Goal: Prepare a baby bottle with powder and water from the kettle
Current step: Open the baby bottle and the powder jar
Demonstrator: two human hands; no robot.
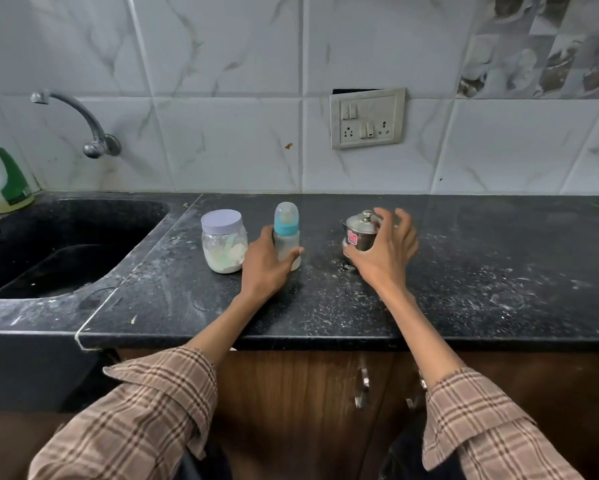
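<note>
Checked brown-and-beige shirt sleeves [145, 407] lie nearest the viewer, both forearms reaching forward over the front edge of the black speckled stone desk [464, 271]. Left hand [265, 263] grasps the clear plastic baby bottle with a teal collar and a clear domed cap [286, 233], thumb round its right side and the fingers hidden behind it; the bottle stands upright at about the middle of the desk, its base on the surface. Just beside the bottle, on its left and apart from it, stands a clear glass jar with a pale lilac screw lid [224, 240], holding white powder in its lower half and what appears to be a pale green scoop. Right hand [384, 247] is spread with curved fingers about a small stainless-steel kettle with a knobbed lid and a red label [358, 232], which stands to the right of the bottle and well apart from it; motion blur prevents a finding on whether the fingers actually touch or grip it. White powder dust is scattered over the desk, most heavily toward the right. A black sunken sink [66, 244] occupies the left end, with a chrome wall tap [83, 123] above it and a green-capped bottle [12, 181] at the back left corner. A grey switch-and-socket plate [367, 117] is fixed to the white marble-pattern tiles behind the kettle.
</note>
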